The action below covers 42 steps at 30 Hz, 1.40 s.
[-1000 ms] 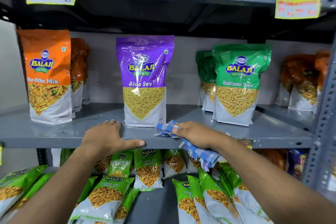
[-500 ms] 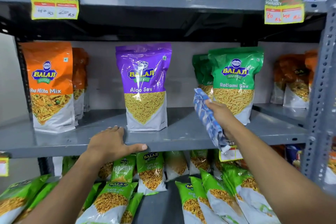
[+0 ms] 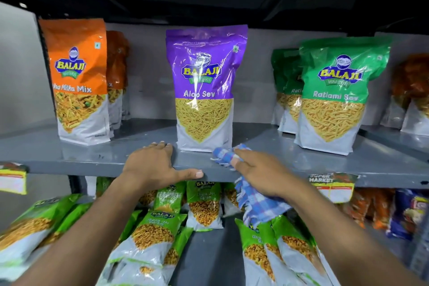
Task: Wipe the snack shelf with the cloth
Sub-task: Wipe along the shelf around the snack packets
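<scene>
Half a second ago the right hand (image 3: 260,170) held the cloth (image 3: 257,202) up in the air before the green Ratlami Sev bag (image 3: 334,100). Now it has come down and left, and presses the cloth onto the near edge of the shelf (image 3: 92,158), just right of the purple Aloo Sev bag (image 3: 204,90).

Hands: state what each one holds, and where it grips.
Right hand grips the checked cloth near its upper end. Left hand holds nothing, resting on the shelf's front edge.

"BALAJI WAFERS" is printed on the upright orange plastic pouch (image 3: 80,81) ("Mitha Mix", its first word cut off), the purple plastic pouch (image 3: 205,90) ("Aloo Sev") and the green plastic pouch (image 3: 336,93) ("Ratlami Sev"). "SUPER MARKET" is read on a yellow shelf-edge price tag (image 3: 332,187).
</scene>
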Motion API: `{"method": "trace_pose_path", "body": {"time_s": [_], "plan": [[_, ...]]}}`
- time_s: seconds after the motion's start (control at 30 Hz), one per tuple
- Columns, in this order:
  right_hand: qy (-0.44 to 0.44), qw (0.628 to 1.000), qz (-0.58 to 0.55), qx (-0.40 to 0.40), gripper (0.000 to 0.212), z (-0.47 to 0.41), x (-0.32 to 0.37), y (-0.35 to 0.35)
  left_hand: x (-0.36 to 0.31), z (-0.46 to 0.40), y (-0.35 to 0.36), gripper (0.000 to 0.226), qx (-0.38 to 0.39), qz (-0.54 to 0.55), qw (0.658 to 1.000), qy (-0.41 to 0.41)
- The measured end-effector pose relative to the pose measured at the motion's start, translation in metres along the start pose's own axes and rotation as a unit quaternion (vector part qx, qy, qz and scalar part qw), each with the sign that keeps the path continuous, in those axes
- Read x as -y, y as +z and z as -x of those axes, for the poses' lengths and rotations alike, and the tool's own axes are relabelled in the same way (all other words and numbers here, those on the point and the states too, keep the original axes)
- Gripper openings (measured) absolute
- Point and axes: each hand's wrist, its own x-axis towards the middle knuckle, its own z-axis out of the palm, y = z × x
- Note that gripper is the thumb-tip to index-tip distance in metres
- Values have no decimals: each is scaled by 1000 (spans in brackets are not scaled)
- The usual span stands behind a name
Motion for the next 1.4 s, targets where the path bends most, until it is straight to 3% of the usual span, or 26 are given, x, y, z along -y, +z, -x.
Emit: {"method": "trace_pose_path", "body": {"time_s": [0.1,0.17,0.23,0.3,0.37,0.47,0.6,0.73,0.83,1.0,1.13,1.3,1.4], "plan": [[-29,998,-54,12,54,9,15,5,0,-1,0,105,3,-5,1000,0],[-22,984,-175,12,46,11,22,-1,-1,-1,-1,102,10,1,1000,-1],[0,933,-359,-27,29,11,18,-15,-1,0,-1,99,11,11,1000,-2],[31,867,-488,-98,36,12,9,-36,0,0,-1,102,6,15,1000,-4],[65,829,-531,-167,42,12,-8,-60,-1,0,0,107,1,8,1000,-5],[86,840,-493,-210,29,-1,-32,-94,-1,0,0,108,-2,4,1000,-5],[99,937,-248,-223,37,-47,-56,-105,-2,0,0,118,2,7,1000,-13],[106,989,-21,-98,37,-89,-68,-58,-3,2,-3,127,13,5,1000,-22],[111,990,83,27,40,-107,-75,-23,-4,2,-2,125,17,4,1000,-23],[92,991,53,80,77,-114,-70,-22,-3,1,-2,123,13,-5,1000,-23],[55,993,34,102,88,-100,-64,-25,-3,1,-2,119,15,-3,1000,-21],[17,994,23,101,55,-73,-62,-30,-4,2,-3,109,4,1,1000,-19],[9,995,5,103,48,-51,-56,-35,-5,2,-3,107,1,3,1000,-24]]}}
